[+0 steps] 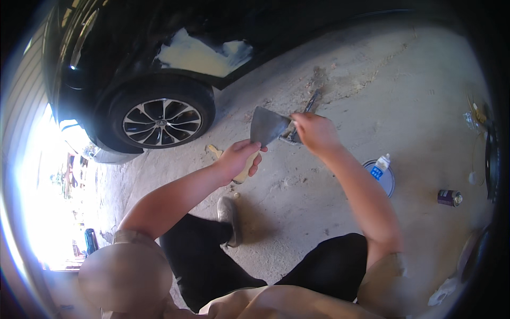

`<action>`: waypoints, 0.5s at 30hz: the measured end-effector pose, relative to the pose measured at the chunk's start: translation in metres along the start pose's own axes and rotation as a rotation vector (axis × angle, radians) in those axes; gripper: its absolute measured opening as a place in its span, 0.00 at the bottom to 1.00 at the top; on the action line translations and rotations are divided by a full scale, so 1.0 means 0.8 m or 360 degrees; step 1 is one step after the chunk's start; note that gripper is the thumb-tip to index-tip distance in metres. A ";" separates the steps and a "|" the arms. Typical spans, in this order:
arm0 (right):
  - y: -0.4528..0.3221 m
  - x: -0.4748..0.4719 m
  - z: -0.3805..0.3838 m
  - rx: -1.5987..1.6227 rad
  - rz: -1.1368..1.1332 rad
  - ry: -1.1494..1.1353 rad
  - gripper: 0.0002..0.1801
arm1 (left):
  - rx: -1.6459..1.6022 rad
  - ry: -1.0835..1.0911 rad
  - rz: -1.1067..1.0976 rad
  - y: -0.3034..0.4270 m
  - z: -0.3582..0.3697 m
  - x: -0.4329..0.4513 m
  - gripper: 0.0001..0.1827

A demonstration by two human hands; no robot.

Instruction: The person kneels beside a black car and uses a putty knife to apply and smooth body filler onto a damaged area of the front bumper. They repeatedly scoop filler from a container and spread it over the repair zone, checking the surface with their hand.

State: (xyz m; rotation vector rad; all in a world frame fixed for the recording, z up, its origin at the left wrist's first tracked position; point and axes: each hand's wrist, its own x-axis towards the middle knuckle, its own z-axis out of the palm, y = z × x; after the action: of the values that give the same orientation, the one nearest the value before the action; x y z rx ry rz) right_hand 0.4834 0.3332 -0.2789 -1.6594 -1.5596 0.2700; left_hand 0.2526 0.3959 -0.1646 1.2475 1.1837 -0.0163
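Note:
My left hand (241, 158) grips the pale handle (248, 166) of a wide putty knife. Its grey metal blade (267, 127) points up and away from me. At the blade's right edge, the fingers of my right hand (318, 133) are curled in; whether they pinch the blade or a small tool is hard to make out. Just behind that hand, a dark-handled tool (312, 100) is partly hidden. Beyond both hands, a cream patch of filler (199, 54) covers part of the black car's side panel (131, 48), above and right of the wheel (161, 123).
A small pale-handled scraper (215, 150) lies on the concrete floor (382, 95). To the right, a white tube (381, 165) rests on a round can lid (389, 184), partly behind my forearm. Farther right is a dark can (449, 197). My shoe (229, 219) stands below my left hand.

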 end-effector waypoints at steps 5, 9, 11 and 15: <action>0.060 -0.006 0.029 -0.0244 0.0526 -0.0157 0.12 | 0.0375 -0.0040 0.0230 -0.018 -0.097 0.009 0.16; 0.105 -0.010 0.022 0.0022 0.0912 0.0024 0.18 | 0.0921 0.0142 0.0515 0.033 -0.189 0.031 0.17; 0.097 -0.007 0.003 0.0202 0.1135 0.0136 0.21 | 0.1269 0.0238 0.0787 0.086 -0.228 0.042 0.18; 0.029 0.023 -0.009 0.0559 0.1493 0.0458 0.25 | 0.2241 0.0537 0.1825 0.203 -0.318 0.017 0.17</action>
State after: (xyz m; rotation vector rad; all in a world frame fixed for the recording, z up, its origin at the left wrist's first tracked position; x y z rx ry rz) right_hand 0.5083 0.3495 -0.2831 -1.9198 -0.4041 0.7020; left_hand 0.1826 0.6523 -0.0211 3.1289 0.4217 0.2590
